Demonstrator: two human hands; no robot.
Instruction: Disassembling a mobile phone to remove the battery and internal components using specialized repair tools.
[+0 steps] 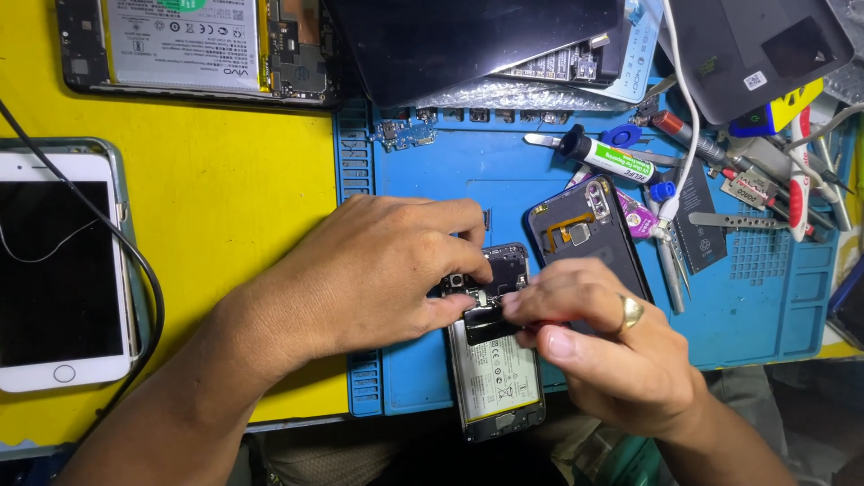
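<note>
An opened phone (493, 360) lies back-side up on the blue mat (423, 171), near its front edge, battery and circuit board exposed. Its long axis runs away from the person, tilted slightly; the camera end points away, the bottom end toward the person's body.

The left hand (378, 270) pinches the phone's upper left edge, fingers (459, 270) clamped on the frame, likely to keep it from sliding. The right hand (598, 337) works at the join between board and battery, thumb and forefinger together on a small dark part there; what exactly they grip is hidden.

Just beside the phone, to its right, the removed back cover (585, 229) lies inside-up, set apart to free the interior. A glue tube (612, 157) and tweezers (720, 219) lie farther back. A white phone (58, 270) sits on the yellow table (225, 198), well apart on the left.
</note>
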